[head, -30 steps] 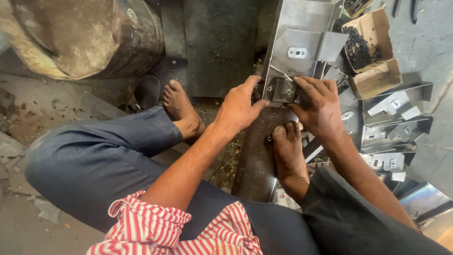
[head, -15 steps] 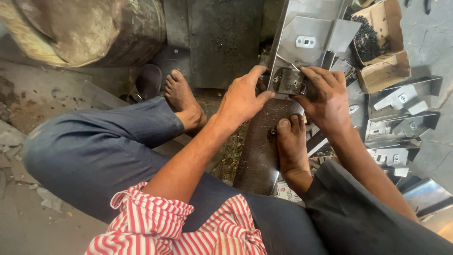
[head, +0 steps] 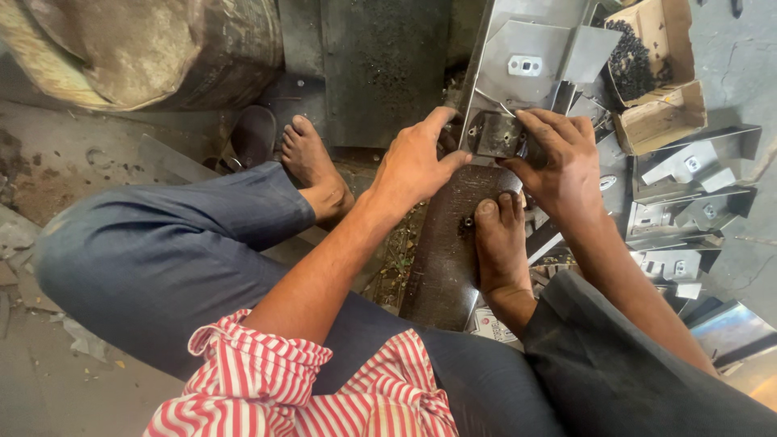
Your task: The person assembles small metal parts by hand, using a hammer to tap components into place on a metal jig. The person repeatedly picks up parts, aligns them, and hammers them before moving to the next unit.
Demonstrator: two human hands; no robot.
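A small dark metal piece [head: 495, 134] sits at the far end of a dark steel bar [head: 453, 243] on the floor. My left hand [head: 417, 162] grips its left side, thumb against the piece. My right hand [head: 562, 162] closes over its right side. My right foot [head: 500, 243] presses on the bar just below the piece. My left foot [head: 312, 166] rests on the floor to the left. A folded shiny sheet-metal bracket [head: 526, 57] lies right behind the piece.
A cardboard box [head: 651, 65] with small dark screws stands at the upper right. Several shiny metal brackets [head: 688, 194] are piled at the right. A rusty drum [head: 146, 48] lies at the upper left, a dark plate [head: 380, 65] beside it, a sandal [head: 252, 133] near my left foot.
The view has shifted slightly; both hands stay closed on the dark metal piece, with the left thumb pushed a bit closer against it. Feet have not moved.
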